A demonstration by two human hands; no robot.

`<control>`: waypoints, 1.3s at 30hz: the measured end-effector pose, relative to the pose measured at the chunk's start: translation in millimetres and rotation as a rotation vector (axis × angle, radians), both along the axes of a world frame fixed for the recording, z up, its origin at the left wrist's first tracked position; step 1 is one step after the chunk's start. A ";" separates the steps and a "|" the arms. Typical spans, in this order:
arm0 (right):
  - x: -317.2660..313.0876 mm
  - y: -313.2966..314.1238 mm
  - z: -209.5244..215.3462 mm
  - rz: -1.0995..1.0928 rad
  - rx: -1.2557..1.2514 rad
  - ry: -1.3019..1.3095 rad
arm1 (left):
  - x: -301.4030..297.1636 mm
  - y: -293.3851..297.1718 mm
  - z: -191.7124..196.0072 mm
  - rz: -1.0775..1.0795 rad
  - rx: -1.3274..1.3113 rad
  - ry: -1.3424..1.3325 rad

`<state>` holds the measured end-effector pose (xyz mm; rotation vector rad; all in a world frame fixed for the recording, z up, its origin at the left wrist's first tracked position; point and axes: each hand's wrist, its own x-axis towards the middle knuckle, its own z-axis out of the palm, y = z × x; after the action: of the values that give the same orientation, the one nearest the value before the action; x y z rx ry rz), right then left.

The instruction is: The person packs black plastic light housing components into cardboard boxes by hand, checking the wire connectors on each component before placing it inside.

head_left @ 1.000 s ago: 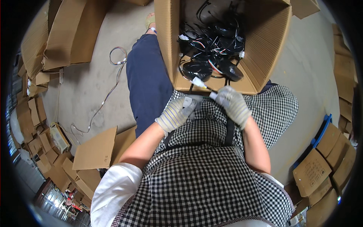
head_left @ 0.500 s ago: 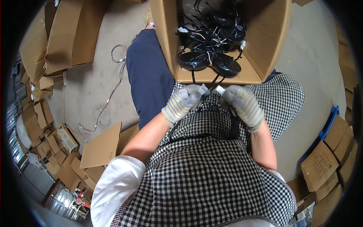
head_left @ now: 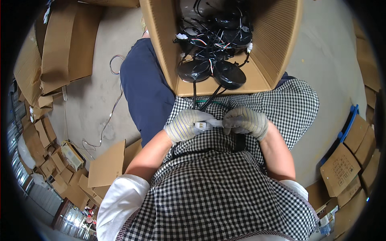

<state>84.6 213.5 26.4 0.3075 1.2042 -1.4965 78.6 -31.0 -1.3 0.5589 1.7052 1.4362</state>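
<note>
Both my hands wear grey-and-yellow striped gloves and meet in front of my checked apron [head_left: 201, 180]. My left hand [head_left: 185, 124] is closed on a white plug connector [head_left: 200, 125], whose open end points left. A second white connector [head_left: 217, 123] bridges the gap between my hands, pinched by my right hand [head_left: 248, 123]. The two white pieces touch or sit joined; the fingers hide exactly how. Black cables [head_left: 210, 102] run from my hands up to round black parts [head_left: 229, 75] in an open cardboard box [head_left: 225, 89] at my knees.
More black parts and coloured wires [head_left: 222, 45] lie tangled deeper in the box. A loose cable [head_left: 109, 117] trails over the floor at left. Cardboard pieces [head_left: 40, 136] pile up on the left, with flattened cartons [head_left: 341, 170] and a blue bar [head_left: 349, 125] at right.
My hands have come down toward my lap and together. The white connectors, apart before, now meet between them. The box appears slightly further left and lower in view.
</note>
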 end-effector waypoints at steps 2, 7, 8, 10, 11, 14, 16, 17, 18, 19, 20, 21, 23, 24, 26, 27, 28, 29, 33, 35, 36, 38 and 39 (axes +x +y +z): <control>1.8 -2.5 -6.9 -0.099 -0.035 -0.011 | 4.0 -1.6 -4.1 0.127 -0.064 -0.176; 1.6 -9.0 -14.8 -0.062 -0.051 0.046 | -2.9 3.3 -2.5 0.036 -0.150 0.351; 1.7 -8.6 -15.7 -0.066 -0.054 0.042 | -2.1 4.1 -1.5 0.031 -0.153 0.347; 1.8 -7.7 -17.4 -0.102 -0.102 0.033 | -1.3 6.1 -0.4 0.105 -0.092 0.154; 1.8 -7.3 -19.3 -0.108 -0.103 0.031 | -2.5 7.1 -1.0 0.095 -0.099 0.187; 2.5 -4.4 -27.3 -0.085 -0.145 0.095 | -8.1 9.3 2.8 0.045 -0.154 0.180; -2.0 -3.0 -27.2 -0.016 -0.160 0.221 | -9.3 10.0 4.6 0.079 -0.110 0.102; -7.0 -1.1 -22.0 -0.014 -0.158 0.222 | -10.7 6.6 6.7 0.070 -0.139 0.094; -13.0 2.5 -13.9 0.014 -0.047 0.311 | -12.4 2.3 10.1 0.062 -0.168 0.087; -18.6 4.4 -8.3 0.043 0.062 0.403 | -15.6 -2.1 19.0 0.210 -0.079 0.108; -22.3 14.1 -12.5 0.042 0.068 0.402 | -19.2 -7.5 27.6 0.304 -0.068 0.040; -30.3 30.4 -20.9 -0.038 0.281 0.611 | -24.3 -17.9 35.2 0.311 -0.126 -0.008; -66.1 29.1 -16.1 -0.149 0.708 0.619 | -25.7 -36.5 45.9 0.335 -0.194 -0.056; -74.0 46.0 -46.5 0.078 0.776 0.943 | -26.3 -39.4 53.3 0.367 -0.181 -0.254; -107.1 39.5 -89.2 0.339 0.982 0.824 | -23.5 -39.8 58.6 0.402 -0.173 -0.452; -114.7 36.6 -112.3 0.475 1.022 0.851 | -23.2 -34.9 59.9 0.417 -0.186 -0.467; -116.9 35.4 -129.0 0.478 1.020 0.863 | -22.6 -34.0 58.6 0.440 -0.195 -0.479; -117.0 34.5 -138.8 0.597 0.943 0.759 | -19.4 -38.7 55.1 0.449 -0.144 -0.521; -125.2 40.7 -130.0 0.887 0.707 0.627 | -7.1 -39.9 39.9 0.569 -0.024 -0.385; -119.4 37.0 -103.6 0.930 0.674 0.541 | -5.4 -42.5 38.8 0.566 -0.058 -0.363; -113.5 35.9 -90.1 0.963 0.645 0.447 | -5.0 -43.3 38.8 0.553 -0.091 -0.344; -95.8 37.2 -64.3 1.046 0.791 0.639 | -7.1 -39.5 38.3 0.546 -0.068 -0.316; -81.8 38.2 -64.2 1.072 0.914 0.689 | -6.7 -38.5 35.8 0.530 -0.087 -0.270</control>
<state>2.9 251.6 -37.8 -0.2911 2.0895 -0.0199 71.9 -69.5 34.5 -0.1508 1.7541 1.6956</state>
